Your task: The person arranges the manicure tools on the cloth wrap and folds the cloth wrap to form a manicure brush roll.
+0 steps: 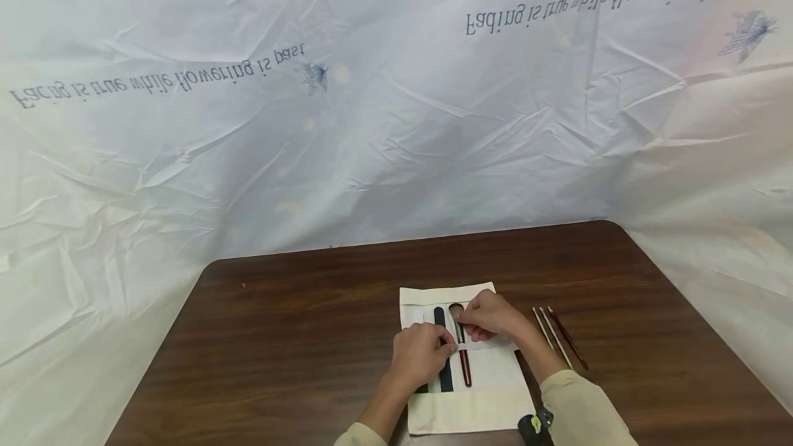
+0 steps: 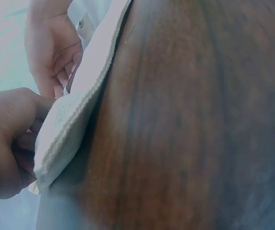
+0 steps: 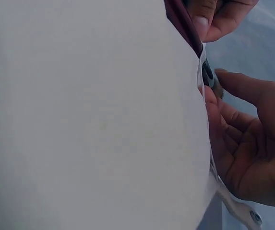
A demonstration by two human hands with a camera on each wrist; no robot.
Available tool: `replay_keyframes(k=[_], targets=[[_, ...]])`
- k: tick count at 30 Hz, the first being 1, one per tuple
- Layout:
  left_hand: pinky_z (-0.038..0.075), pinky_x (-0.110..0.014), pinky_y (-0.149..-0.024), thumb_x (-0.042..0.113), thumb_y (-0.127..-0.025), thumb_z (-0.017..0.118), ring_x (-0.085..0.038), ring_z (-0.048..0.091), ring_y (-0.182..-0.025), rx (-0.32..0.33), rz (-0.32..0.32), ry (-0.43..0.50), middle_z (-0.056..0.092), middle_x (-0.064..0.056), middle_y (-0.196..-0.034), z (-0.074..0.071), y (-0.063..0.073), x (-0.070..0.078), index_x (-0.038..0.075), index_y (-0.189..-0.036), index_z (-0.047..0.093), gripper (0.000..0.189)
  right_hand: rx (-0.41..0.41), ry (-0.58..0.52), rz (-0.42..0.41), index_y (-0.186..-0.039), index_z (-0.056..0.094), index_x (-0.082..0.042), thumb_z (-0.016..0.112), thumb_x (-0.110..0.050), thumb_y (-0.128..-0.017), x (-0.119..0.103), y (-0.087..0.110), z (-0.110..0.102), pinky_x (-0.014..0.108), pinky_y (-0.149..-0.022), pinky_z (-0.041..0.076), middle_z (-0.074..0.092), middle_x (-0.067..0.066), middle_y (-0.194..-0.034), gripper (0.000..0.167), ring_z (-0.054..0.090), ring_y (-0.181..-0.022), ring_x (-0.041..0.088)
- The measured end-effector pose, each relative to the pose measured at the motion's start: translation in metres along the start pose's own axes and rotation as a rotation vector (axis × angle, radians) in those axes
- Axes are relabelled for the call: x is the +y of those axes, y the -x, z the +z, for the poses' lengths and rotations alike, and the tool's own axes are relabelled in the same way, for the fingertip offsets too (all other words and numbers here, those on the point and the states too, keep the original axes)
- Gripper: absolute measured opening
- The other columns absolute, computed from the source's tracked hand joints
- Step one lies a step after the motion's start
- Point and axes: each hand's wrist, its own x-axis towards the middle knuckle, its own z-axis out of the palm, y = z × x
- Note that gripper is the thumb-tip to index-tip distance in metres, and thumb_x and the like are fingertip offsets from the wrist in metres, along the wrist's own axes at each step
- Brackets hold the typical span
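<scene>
A cream fabric pouch (image 1: 471, 413) lies unfolded, with a white elastic band (image 1: 480, 345) across its middle. Under the band sits a brush (image 1: 466, 369) with a dark red handle and soft bristles at its far end. My right hand (image 1: 489, 314) pinches the brush near its bristles, as the right wrist view also shows. My left hand (image 1: 420, 353) pinches the band beside the brush handle; part of its grip is hidden. A flat black strip (image 1: 446, 378) lies left of the brush, partly under my left hand.
Right of the pouch lie two thin pale sticks (image 1: 557, 339) and a dark reddish-brown slender tool (image 1: 569, 340). A brown wooden table (image 1: 297, 336) carries everything. White printed sheeting (image 1: 396, 122) hangs behind it and along the sides.
</scene>
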Motion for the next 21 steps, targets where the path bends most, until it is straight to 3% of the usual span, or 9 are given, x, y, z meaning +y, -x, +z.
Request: replay_keyframes(k=[10,14,21], targets=[[0.03,-0.022,-0.048,0.021,-0.088,0.077,0.0,0.038,-0.048,0.006,0.042,0.076,0.045,0.012,-0.047,-0.005,-0.004,0.009,0.02,-0.08,0.078,0.008,0.047,-0.099,-0.2,-0.101,0.069,0.012,0.058,-0.009,-0.1,0.019,0.015,-0.028,0.025,-0.06,0.056,0.067,0.008,-0.076,0.024,0.063,-0.067,0.01],[0.03,-0.021,-0.048,0.02,-0.09,0.075,-0.001,0.037,-0.046,-0.033,0.047,0.152,0.043,0.012,-0.047,-0.003,-0.007,0.014,0.016,-0.083,0.079,0.009,0.079,-0.103,-0.203,-0.11,0.067,0.013,0.056,-0.009,-0.102,0.027,0.024,-0.044,0.026,-0.065,0.058,0.069,0.013,-0.084,0.027,0.065,-0.07,0.01],[0.032,-0.02,-0.046,0.017,-0.091,0.073,0.0,0.036,-0.044,-0.073,0.042,0.245,0.043,0.012,-0.049,0.005,-0.01,0.016,0.012,-0.088,0.08,0.009,0.136,-0.138,-0.168,-0.117,0.063,0.014,0.056,-0.015,-0.103,0.038,0.038,-0.065,0.026,-0.068,0.057,0.071,0.011,-0.09,0.033,0.066,-0.071,0.007]])
